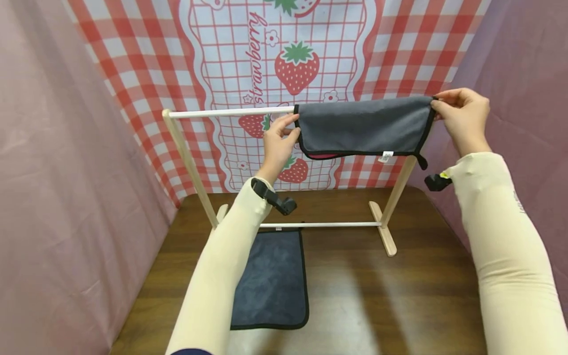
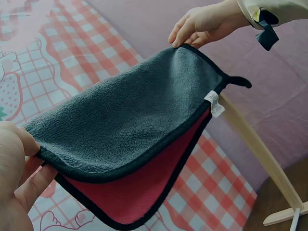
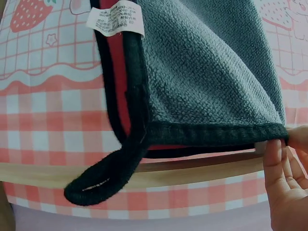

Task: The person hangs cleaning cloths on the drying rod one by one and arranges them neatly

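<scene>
A grey towel with black edging and a red-pink underside hangs folded over the right part of the rack's white top bar. My left hand pinches its left edge near the bar. At the upper right corner my right hand pinches the other edge between thumb and fingers. In the left wrist view the pink back layer shows below the grey front layer. The right wrist view shows a white label and a black hanging loop at the towel's lower corner.
A second grey towel with black edging lies flat on the brown wooden table, partly behind my left sleeve. The rack's wooden feet and lower bar stand toward the back. Behind hangs a strawberry-print cloth; pink curtains flank both sides.
</scene>
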